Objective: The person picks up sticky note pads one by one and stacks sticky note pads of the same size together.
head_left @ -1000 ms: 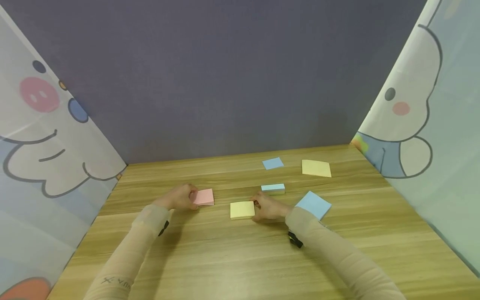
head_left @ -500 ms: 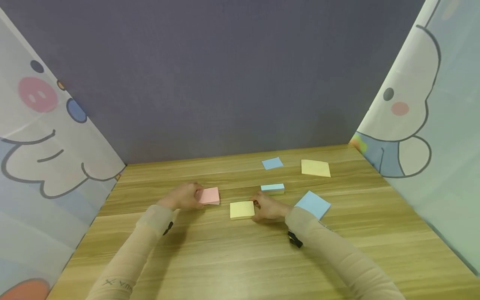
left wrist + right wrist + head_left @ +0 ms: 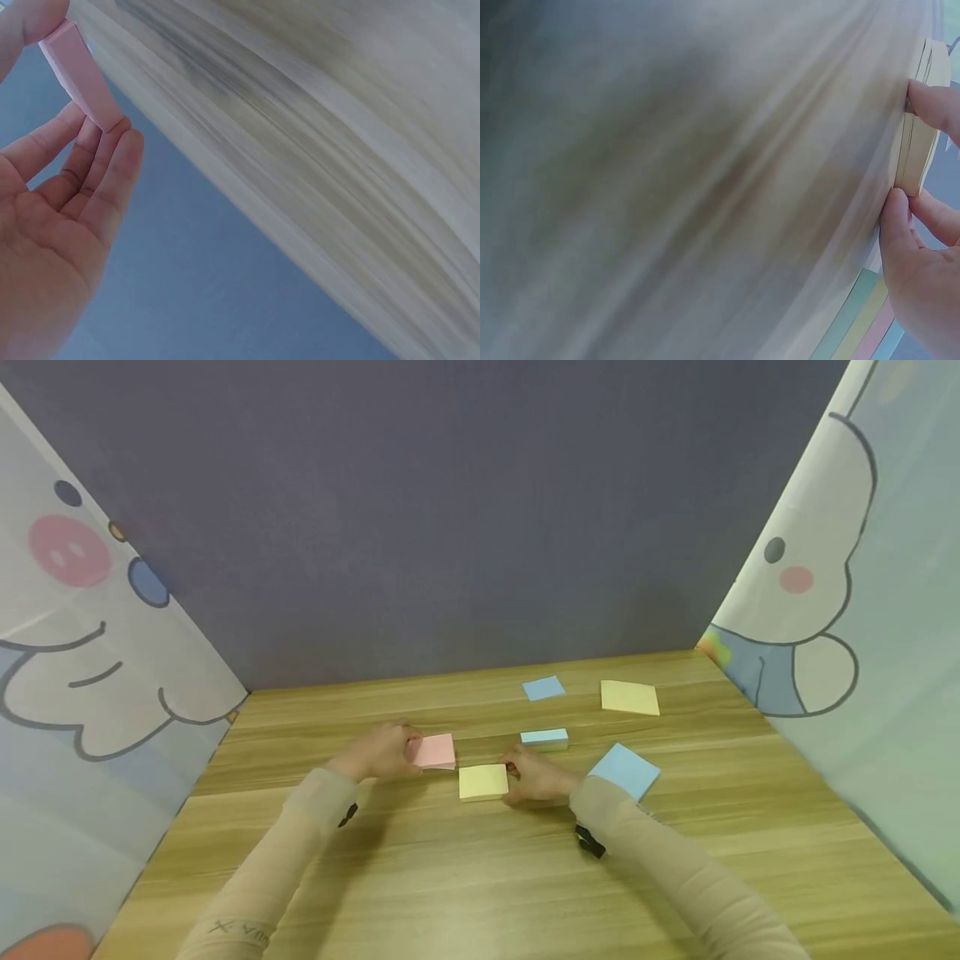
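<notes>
Between thumb and fingers of the left hand [image 3: 380,752], the pink pad [image 3: 435,751] is pinched by its edges. To the right of those fingertips lies the yellow pad [image 3: 482,782], likewise pinched by the right hand [image 3: 538,775]. Just beyond the right fingers sits a striped stack [image 3: 544,739].

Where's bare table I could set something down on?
Bare wood lies between the left sleeve and right sleeve, nearer than the front yellow pad; beyond the left hand, up to the grey wall; and right of the larger blue pad. Crowded: around the right hand, with the pink pad and striped block close by.
</notes>
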A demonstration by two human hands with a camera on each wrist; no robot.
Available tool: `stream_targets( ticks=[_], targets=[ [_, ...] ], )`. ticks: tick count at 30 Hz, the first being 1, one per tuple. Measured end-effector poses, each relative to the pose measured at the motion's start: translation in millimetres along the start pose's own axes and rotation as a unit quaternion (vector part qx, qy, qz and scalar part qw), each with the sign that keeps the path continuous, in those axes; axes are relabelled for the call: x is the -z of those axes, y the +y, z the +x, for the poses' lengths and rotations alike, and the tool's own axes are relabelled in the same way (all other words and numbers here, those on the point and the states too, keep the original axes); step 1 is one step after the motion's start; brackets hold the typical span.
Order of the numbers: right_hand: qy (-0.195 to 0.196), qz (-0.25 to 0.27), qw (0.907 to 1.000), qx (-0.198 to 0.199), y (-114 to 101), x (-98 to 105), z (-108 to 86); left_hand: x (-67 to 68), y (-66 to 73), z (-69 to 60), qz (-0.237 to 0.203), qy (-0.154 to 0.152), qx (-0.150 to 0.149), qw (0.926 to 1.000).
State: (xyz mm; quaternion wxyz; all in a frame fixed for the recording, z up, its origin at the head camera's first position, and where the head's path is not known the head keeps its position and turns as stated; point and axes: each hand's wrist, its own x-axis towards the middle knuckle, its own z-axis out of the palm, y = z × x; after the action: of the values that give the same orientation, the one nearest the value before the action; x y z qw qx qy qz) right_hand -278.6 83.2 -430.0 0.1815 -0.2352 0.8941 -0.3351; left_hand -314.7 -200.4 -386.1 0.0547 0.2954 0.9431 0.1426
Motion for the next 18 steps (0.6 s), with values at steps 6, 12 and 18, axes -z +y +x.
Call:
stream_targets(
  ticks=[6, 12, 18],
  targets=[
    [0.005, -0.007, 0.9999, 0.008, 0, -1, 0.1, -0.4, 9.5, 4.1, 0.006, 0.002, -0.021, 0.9998],
    [0.012, -0.015, 0.9998, 0.009, 2, -1, 1.4, -0.2, 16.4, 7.9, 0.009, 0.000, -0.029, 0.9995],
    [0.008, -0.008, 0.9999, 0.006, 3, -2, 1.5, -0.7, 24.2, 10.9, 0.015, -0.008, -0.025, 0.9995]
  ],
)
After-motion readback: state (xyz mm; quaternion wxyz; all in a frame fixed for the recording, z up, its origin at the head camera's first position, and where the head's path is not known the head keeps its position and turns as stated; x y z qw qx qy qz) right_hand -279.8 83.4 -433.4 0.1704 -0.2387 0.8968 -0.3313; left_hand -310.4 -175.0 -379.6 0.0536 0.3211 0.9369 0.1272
